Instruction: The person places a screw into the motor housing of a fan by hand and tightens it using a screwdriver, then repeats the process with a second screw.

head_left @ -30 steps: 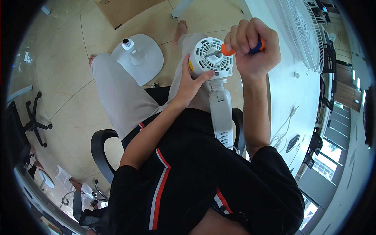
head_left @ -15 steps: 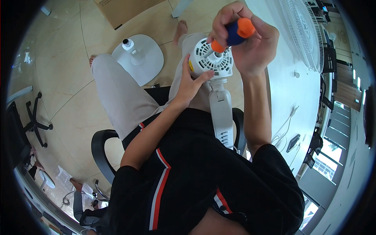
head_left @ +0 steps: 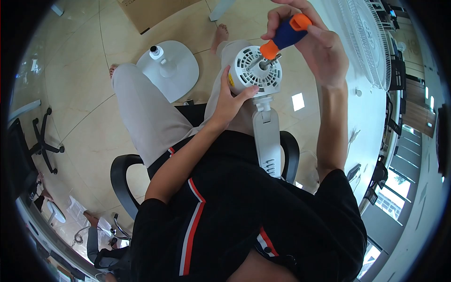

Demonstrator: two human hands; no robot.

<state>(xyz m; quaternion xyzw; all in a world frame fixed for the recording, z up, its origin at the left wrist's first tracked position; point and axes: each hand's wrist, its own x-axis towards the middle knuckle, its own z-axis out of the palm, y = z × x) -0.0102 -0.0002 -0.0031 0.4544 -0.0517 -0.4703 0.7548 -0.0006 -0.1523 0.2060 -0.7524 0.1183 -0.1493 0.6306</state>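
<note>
A white fan motor housing [head_left: 244, 75] with a slotted round face rests by my lap, its neck joined to a white column [head_left: 267, 141]. My left hand [head_left: 231, 99] is wrapped round its side, thumb along the lower rim. In my right hand [head_left: 324, 54] is a screwdriver [head_left: 287, 34] with a blue and orange handle, held loosely between thumb and fingers. It slants down to the left, its shaft reaching over the vented face near the metal motor shaft [head_left: 270, 62]. The tip overlaps the slots.
A white fan base [head_left: 181, 77] with a short post stands on the tiled floor. On the white table [head_left: 338, 113] at right lean wire fan guards [head_left: 366, 42], with a cable farther down. A cardboard box [head_left: 155, 11] lies ahead; chair armrests [head_left: 123, 174] flank me.
My right hand has shifted right and loosened its fingers round the screwdriver, whose handle now leans farther right. My left hand still holds the motor housing.
</note>
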